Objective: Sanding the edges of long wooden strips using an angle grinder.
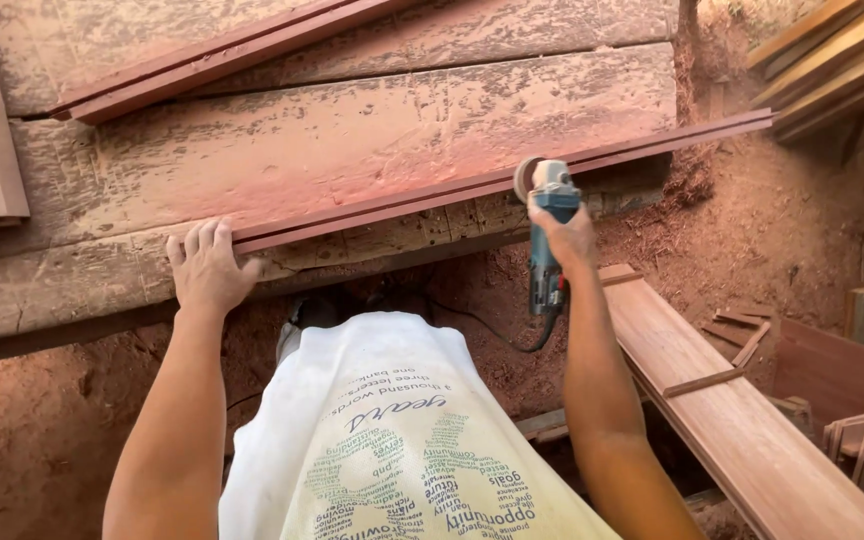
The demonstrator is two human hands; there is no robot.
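A long, thin reddish wood strip (pixel 432 192) lies slanted across a rough plank workbench (pixel 352 130). My left hand (pixel 208 265) presses flat on the strip's near left end, fingers spread. My right hand (pixel 564 238) grips a blue angle grinder (pixel 550 215), whose disc (pixel 526 180) touches the strip's edge near its middle. The grinder's black cord (pixel 497 335) hangs down below the bench. My white printed shirt fills the lower centre.
Another reddish strip (pixel 202 60) lies on the bench at the back left. A wide board (pixel 742 420) leans at the right, with wood offcuts (pixel 742 335) beside it. Stacked planks (pixel 832 60) sit top right. Red sawdust covers the ground.
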